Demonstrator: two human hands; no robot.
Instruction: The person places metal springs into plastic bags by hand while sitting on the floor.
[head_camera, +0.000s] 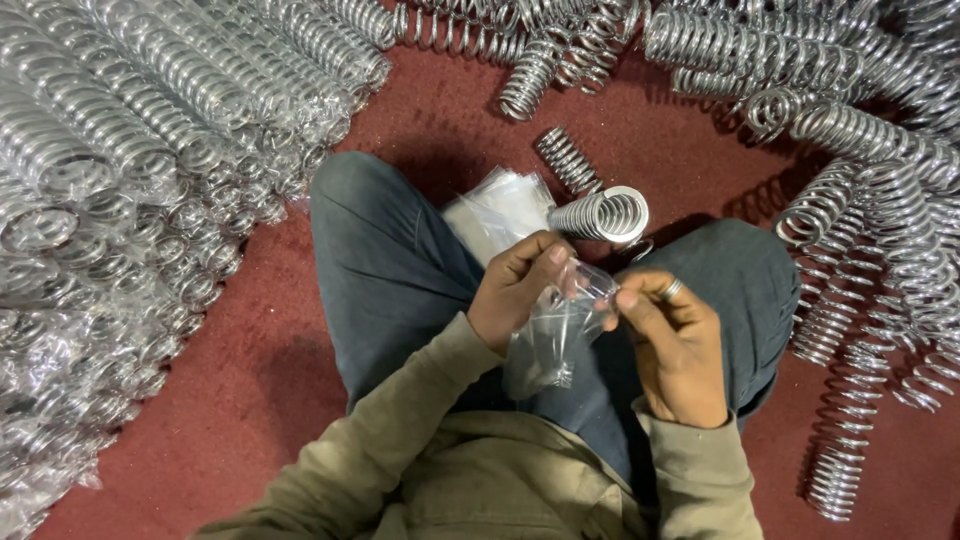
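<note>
I've got the clear plastic bag (555, 330) over my lap, left hand (515, 285) and right hand (675, 345) both pinching its mouth. I'd spread the opening wide and keep it taut. One spring (600, 215) rests just above, on the bag stack (495, 210).

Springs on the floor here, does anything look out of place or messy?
Nothing looks damaged. The bare springs at the right lie tangled at all angles, unlike the bagged springs stacked at the left. One short spring lies alone on the red floor.
</note>
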